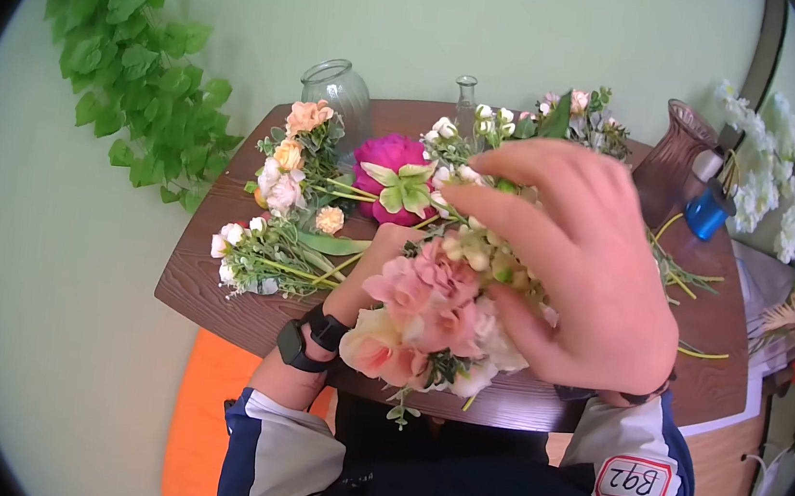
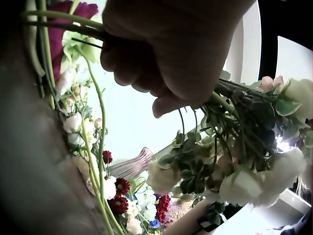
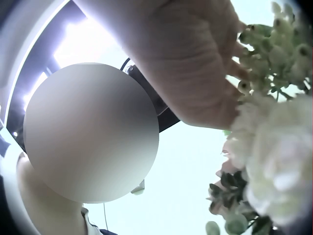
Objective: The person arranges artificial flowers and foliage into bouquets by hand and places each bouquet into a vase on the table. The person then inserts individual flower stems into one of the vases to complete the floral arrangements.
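Pink flowers (image 1: 421,299) sit bunched in the left hand's grip (image 2: 168,51), the right hand (image 1: 590,259) arched wide beside them, the gathering part-done, I'd judge, with other sprays (image 1: 280,182) loose on the bench (image 1: 193,280).

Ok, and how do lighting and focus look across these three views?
Head: fairly even light, dark rounded border; left wrist: left hand in deep shadow against a glaring background; right wrist: bright glare upper left, right hand shaded, white blossom washed out and soft.
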The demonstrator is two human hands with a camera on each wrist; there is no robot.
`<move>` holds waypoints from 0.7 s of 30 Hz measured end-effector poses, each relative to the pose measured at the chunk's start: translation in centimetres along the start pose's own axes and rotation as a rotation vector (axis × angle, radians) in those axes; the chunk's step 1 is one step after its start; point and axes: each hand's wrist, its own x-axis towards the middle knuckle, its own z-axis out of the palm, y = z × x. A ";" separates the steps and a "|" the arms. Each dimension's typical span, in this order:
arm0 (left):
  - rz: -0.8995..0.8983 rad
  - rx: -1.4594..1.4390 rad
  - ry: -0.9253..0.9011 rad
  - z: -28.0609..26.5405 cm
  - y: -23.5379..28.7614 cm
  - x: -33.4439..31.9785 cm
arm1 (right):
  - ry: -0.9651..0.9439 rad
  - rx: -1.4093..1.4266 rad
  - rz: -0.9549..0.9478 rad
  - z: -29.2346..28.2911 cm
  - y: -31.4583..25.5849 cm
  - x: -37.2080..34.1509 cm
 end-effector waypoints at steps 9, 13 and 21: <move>0.088 -0.481 -0.049 -0.1 4.0 -6.9 | -0.115 0.245 0.113 0.1 3.5 -0.7; -0.330 -1.016 0.202 0.1 8.9 -5.3 | 0.056 0.443 0.232 0.8 4.0 -0.4; -0.323 -1.038 0.211 0.2 8.3 -6.4 | 0.260 0.464 0.085 1.4 3.4 0.1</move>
